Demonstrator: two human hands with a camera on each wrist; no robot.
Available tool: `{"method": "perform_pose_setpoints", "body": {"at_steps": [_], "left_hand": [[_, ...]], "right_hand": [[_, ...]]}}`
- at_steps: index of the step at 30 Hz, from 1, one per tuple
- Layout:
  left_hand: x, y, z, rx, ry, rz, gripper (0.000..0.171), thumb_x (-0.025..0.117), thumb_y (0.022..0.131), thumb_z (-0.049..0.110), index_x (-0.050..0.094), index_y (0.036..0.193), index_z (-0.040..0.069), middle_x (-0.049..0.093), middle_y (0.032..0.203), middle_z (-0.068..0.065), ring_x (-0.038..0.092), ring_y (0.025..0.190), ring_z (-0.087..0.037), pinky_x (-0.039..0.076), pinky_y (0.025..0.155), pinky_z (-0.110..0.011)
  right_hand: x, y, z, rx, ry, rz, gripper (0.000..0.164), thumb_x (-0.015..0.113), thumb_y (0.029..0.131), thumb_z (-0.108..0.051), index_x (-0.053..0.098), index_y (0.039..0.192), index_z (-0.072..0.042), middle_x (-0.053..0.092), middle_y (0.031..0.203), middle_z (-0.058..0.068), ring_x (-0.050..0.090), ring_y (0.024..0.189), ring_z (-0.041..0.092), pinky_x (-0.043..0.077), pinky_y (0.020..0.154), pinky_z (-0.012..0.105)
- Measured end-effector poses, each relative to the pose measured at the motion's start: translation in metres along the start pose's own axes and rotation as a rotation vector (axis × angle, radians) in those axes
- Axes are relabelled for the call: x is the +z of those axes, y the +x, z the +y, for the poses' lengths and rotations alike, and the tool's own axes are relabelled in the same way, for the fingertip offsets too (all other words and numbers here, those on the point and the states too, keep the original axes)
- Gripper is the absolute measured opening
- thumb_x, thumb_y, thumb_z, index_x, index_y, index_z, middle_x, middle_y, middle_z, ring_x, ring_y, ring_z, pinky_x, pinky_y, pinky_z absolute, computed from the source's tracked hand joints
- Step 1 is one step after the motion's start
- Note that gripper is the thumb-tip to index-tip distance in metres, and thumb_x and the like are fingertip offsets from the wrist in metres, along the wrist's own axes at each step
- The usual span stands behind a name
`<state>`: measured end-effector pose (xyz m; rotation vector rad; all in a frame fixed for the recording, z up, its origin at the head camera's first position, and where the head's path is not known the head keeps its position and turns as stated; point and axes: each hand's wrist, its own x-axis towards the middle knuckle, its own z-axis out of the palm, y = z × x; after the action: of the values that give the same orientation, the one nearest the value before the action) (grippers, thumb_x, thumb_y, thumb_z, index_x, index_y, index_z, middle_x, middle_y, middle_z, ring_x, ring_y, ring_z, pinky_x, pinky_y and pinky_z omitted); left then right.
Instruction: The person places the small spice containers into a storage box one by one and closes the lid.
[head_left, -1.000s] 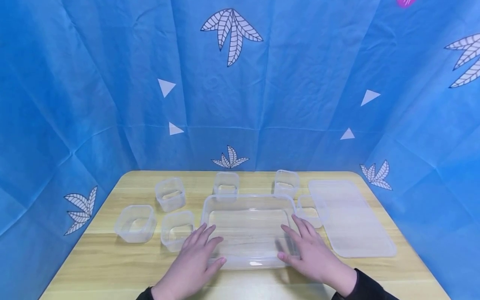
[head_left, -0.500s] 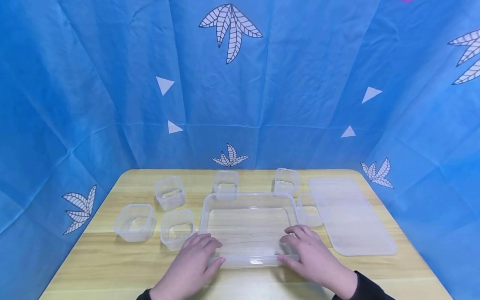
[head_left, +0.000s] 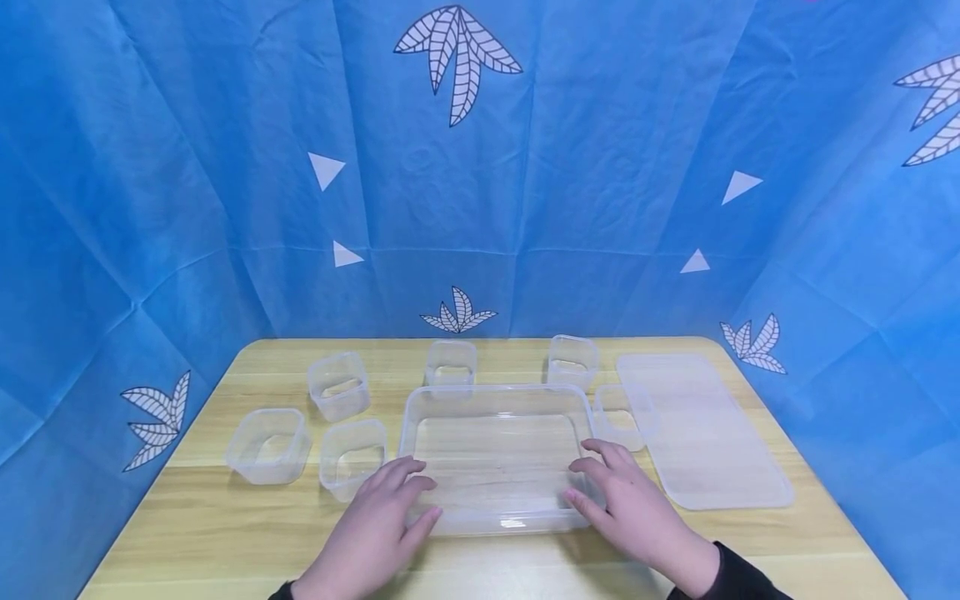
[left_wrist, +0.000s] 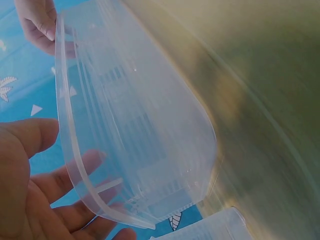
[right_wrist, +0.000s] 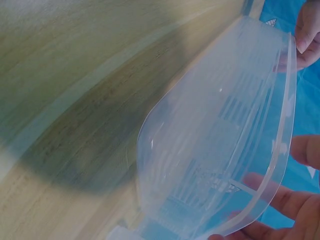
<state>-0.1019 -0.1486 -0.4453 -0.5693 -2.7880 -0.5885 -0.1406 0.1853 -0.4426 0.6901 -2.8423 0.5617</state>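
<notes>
A large clear rectangular plastic container (head_left: 495, 467) stands uncovered on the table, with nothing visible inside. My left hand (head_left: 375, 521) is at its near left corner, fingers spread loosely over the rim. At the near right corner is my right hand (head_left: 637, 504), its fingers bent a little over the edge. The left wrist view shows the left thumb (left_wrist: 42, 135) right at the rim and fingertips (left_wrist: 92, 160) seen through the clear wall. From the right wrist, the right thumb (right_wrist: 305, 150) appears beside the rim, with other fingers (right_wrist: 285, 200) behind the wall.
Several small clear boxes are spread around, including one at far left (head_left: 270, 446), one beside my left hand (head_left: 352, 458) and one at the back right (head_left: 572, 362). A flat translucent lid (head_left: 712, 442) lies on the right, overlapping another small box (head_left: 617, 421). Blue cloth (head_left: 480, 208) encloses the table.
My right hand's fingers dip from the right side rim toward the near corner, then rise slightly and shift right. My left hand shifts slightly left. The large container stays in place.
</notes>
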Motion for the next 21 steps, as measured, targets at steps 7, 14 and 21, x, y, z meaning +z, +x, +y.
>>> {"method": "perform_pose_setpoints", "body": {"at_steps": [7,14,21], "left_hand": [[0.002,0.0,-0.004,0.012,0.01,0.057,0.029,0.075,0.089,0.028,0.07,0.109,0.008,0.06,0.132,-0.012,0.051,0.129,-0.031,0.042,0.105,-0.051],[0.003,0.0,-0.005,0.001,-0.002,0.086,0.033,0.076,0.089,0.026,0.068,0.115,0.006,0.057,0.134,-0.014,0.051,0.129,-0.033,0.044,0.104,-0.051],[0.004,-0.001,-0.008,-0.052,-0.01,0.115,0.038,0.075,0.09,0.025,0.065,0.121,0.005,0.055,0.137,-0.016,0.05,0.128,-0.036,0.047,0.1,-0.052]], "right_hand": [[-0.001,0.001,0.003,0.031,0.027,0.077,0.028,0.075,0.09,-0.025,0.07,0.111,-0.009,0.055,0.134,0.019,0.052,0.123,0.04,0.047,0.096,0.056],[0.0,0.002,0.007,0.066,0.037,0.08,0.034,0.076,0.089,-0.023,0.068,0.117,-0.006,0.056,0.13,0.02,0.055,0.118,0.038,0.048,0.095,0.055],[0.001,0.003,0.011,0.1,0.05,0.091,0.041,0.077,0.088,-0.02,0.065,0.122,-0.001,0.057,0.122,0.016,0.06,0.096,0.025,0.052,0.085,0.047]]}}
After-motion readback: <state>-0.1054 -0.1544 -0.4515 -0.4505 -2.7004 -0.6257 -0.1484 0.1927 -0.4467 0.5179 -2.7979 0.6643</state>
